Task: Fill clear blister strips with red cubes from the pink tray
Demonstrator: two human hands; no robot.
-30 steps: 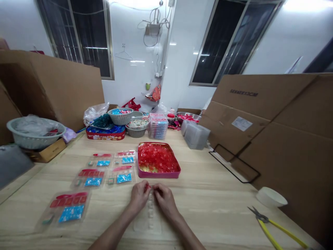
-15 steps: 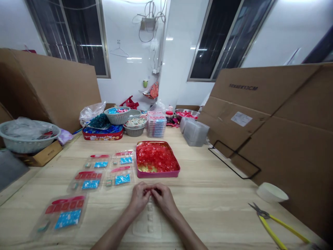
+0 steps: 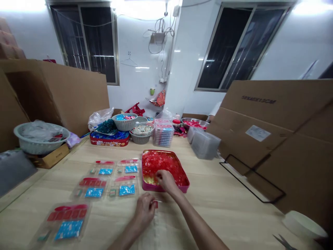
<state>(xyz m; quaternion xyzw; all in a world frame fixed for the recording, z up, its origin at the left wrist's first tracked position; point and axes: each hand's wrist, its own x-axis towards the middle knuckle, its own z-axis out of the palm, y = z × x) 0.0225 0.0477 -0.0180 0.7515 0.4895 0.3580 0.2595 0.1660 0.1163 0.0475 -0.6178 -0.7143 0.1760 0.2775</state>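
Observation:
My left hand is low in the middle of the head view, its fingers curled at the top of a clear plastic tray that is hard to make out against the table. Beside those fingertips, a red square piece sits at the tray's upper end. My right hand reaches into a red-rimmed tin full of shiny red pieces. Its fingers are pinched together over the near left part, where golden bottom shows; what they hold is hidden.
To the left lie several clear trays with red pieces and blue packets. Behind stand baskets, a stack of clear cases and plastic boxes. At right are a black wire frame, a white tape roll and pliers.
My right hand has left my left hand's side and moved forward into the tin. A red square now shows by my left fingers. The view has tilted up and shifted left.

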